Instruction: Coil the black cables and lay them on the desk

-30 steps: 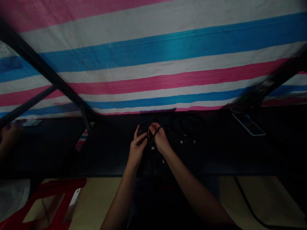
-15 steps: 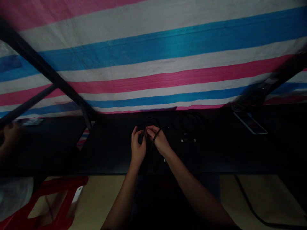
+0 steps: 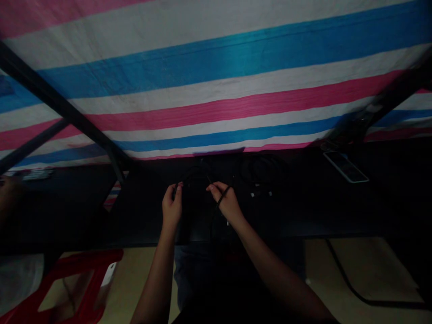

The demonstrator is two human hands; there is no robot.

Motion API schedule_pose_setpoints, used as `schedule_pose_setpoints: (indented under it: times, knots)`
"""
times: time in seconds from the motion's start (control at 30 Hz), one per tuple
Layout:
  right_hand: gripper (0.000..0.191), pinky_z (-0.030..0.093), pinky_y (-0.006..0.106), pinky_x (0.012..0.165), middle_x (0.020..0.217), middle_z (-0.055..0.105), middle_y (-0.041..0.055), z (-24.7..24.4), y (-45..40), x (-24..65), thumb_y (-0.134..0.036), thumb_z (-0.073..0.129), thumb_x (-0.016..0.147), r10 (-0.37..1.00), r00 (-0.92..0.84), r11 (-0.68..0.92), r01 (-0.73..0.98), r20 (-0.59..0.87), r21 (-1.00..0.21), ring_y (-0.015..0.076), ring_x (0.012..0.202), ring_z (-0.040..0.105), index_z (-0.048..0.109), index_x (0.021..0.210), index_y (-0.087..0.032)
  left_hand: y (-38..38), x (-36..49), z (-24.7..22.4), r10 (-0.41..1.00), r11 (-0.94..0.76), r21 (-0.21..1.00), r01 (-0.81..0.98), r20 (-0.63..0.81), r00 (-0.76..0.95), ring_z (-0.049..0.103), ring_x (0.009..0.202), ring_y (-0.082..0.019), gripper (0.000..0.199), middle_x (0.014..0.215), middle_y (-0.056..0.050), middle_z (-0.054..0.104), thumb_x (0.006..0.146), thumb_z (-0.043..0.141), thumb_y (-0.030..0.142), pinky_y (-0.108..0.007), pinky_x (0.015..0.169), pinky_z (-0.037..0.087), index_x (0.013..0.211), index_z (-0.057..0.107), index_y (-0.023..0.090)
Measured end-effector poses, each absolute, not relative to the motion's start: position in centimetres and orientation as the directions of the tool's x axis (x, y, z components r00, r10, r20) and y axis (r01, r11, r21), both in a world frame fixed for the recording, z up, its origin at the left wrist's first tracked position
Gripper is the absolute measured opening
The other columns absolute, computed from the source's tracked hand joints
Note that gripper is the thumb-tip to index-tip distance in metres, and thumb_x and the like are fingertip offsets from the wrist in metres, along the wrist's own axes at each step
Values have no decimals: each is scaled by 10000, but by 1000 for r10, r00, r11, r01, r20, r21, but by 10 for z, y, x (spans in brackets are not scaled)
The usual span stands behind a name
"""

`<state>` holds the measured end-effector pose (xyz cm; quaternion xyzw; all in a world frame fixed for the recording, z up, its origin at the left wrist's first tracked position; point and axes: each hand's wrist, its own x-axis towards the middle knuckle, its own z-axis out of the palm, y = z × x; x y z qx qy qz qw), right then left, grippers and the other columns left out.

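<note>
Above the dark table (image 3: pixel 141 216), my left hand (image 3: pixel 173 201) is closed on a black cable (image 3: pixel 194 169). To its right, my right hand (image 3: pixel 223 195) pinches the same dark cabling, and a strand crosses over its fingers and hangs toward the table's front edge. The two hands are apart, with cable arching behind them. Dim light hides where the strands run and whether both hands hold one cable.
Coiled black cables (image 3: pixel 265 168) with pale plugs lie right of my hands. A phone (image 3: pixel 346 167) rests farther right. Another person's hand (image 3: pixel 9 191) is at the far left. Behind hangs a striped sheet (image 3: pixel 216 103); a red stool (image 3: pixel 84 265) stands lower left.
My left hand has moved left, away from my right hand, with cable in it. My right hand stays nearly in place. The view has shifted slightly.
</note>
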<state>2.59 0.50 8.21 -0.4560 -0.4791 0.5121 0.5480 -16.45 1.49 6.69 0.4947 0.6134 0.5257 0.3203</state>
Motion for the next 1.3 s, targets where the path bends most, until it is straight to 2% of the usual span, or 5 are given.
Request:
schedule_pose_setpoints:
  times: [0.23, 0.57, 0.9, 1.1, 1.3]
  knots:
    - [245, 300, 280, 543, 563, 462, -44, 84, 23, 84, -439, 664, 852, 995, 86, 49, -92, 41, -994, 139, 547, 412, 741, 807, -211, 0, -183, 48, 927, 48, 995, 88, -12, -375, 720, 987, -245, 377, 1098, -118, 732, 930, 545, 556, -343, 784, 554, 1034, 601, 198]
    - [222, 463, 341, 769, 664, 609, 0, 76, 16, 93, -454, 699, 825, 987, 157, 57, -84, 43, -995, 240, 878, 651, 682, 821, -232, 8, -183, 24, 923, 85, 981, 174, -11, -385, 667, 1102, -273, 361, 1151, -119, 721, 938, 562, 539, -412, 929, 517, 1052, 647, 206]
    - [145, 503, 352, 797, 881, 728, 27, 79, 15, 20, -205, 600, 900, 969, -182, 196, 141, 170, -970, 204, 841, 665, 739, 934, -228, 15, -159, 43, 949, 52, 981, 186, 9, -315, 656, 1148, -260, 441, 1200, -96, 683, 955, 546, 578, -393, 982, 535, 1231, 620, 242]
    - [367, 497, 398, 902, 953, 712, 54, 73, 9, -8, 0, 590, 802, 931, -308, 271, 229, 195, -935, 228, 917, 649, 784, 968, -265, 37, -155, 23, 948, 26, 964, 265, 60, -312, 649, 1160, -273, 421, 1215, -124, 662, 853, 710, 385, -451, 1038, 510, 1221, 594, 215]
    - [312, 521, 403, 923, 1080, 705, 89, 63, -9, 39, -100, 519, 907, 958, -142, 285, 356, 250, -890, 231, 1015, 664, 755, 1063, -231, 49, -167, 19, 947, -11, 906, 422, 144, -286, 633, 1192, -291, 381, 1225, -121, 675, 820, 701, 245, -491, 1083, 460, 1189, 612, 222]
